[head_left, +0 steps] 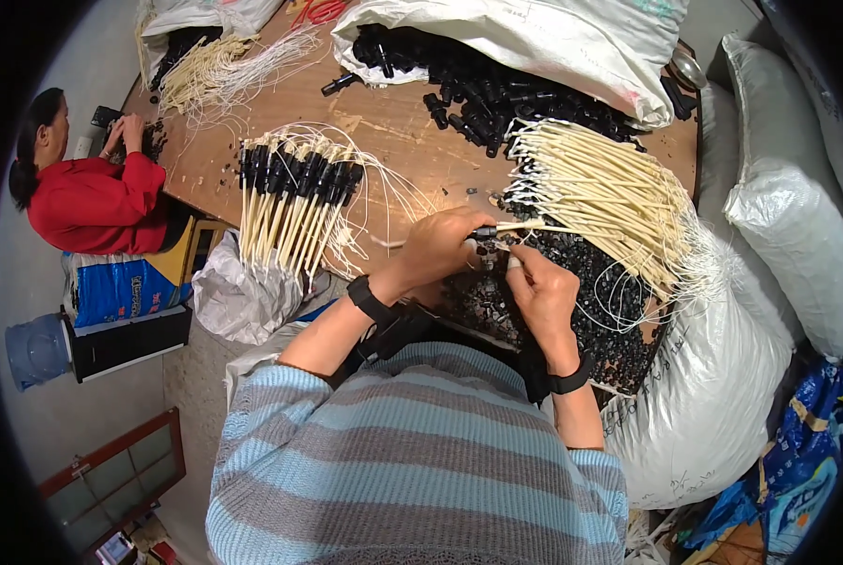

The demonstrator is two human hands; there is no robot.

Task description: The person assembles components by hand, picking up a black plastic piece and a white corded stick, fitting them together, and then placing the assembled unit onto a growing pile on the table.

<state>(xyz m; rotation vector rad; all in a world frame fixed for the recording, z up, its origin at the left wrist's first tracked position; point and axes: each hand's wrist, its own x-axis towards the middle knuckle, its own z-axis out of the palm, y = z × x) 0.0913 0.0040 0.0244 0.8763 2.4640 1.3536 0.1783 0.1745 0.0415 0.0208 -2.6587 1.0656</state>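
My left hand (433,247) is closed around a black plastic tube fitting (485,232) at the table's near edge. Out of the fitting's right end runs a thin cream stick (520,225), pointing toward the bundle beyond. Just below the fitting, my right hand (546,290) has its thumb and forefinger pinched together; whatever lies between them is too small to tell. Under both hands spreads a heap of small black parts (619,273). Many cream sticks with white cords (610,193) lie across that heap on the right.
To the left, sticks with black fittings (294,202) lie in a row. Loose black fittings (506,94) spill from a white sack (544,38) at the back. Full white sacks (695,395) crowd the right side. A person in red (97,207) works at the table's far left.
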